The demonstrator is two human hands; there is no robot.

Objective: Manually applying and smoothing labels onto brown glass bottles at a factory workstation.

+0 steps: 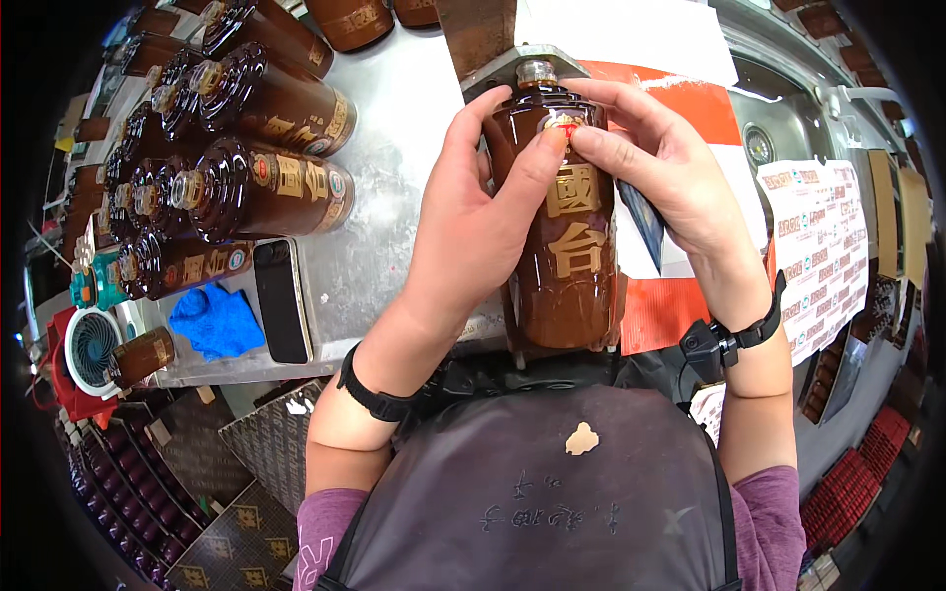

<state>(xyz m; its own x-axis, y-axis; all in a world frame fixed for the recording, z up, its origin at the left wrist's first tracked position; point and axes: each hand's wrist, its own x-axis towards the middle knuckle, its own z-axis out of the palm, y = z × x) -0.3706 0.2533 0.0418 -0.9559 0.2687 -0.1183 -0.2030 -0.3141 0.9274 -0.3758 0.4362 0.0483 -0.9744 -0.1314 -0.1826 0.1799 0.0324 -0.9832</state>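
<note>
A brown glossy bottle (567,305) with large gold characters lies on its back in front of me, its clear neck (537,72) toward the far side against a metal bracket (483,77). My left hand (473,202) wraps the bottle's left side near the shoulder. From the other side, my right hand (680,172) grips it with the fingers curled around the top. Both thumbs press at a small red sticker (568,130) on the upper front, their tips almost touching. A dark flat item (642,222) shows beneath my right hand; its kind is unclear.
Several similar brown bottles (276,187) stand at the left of the metal table (384,148). A black phone (282,300) and a blue cloth (217,321) lie near its front edge, by a small fan (94,350). Right are an orange-and-white sheet (680,94), a sink (764,108) and printed label sheets (818,246).
</note>
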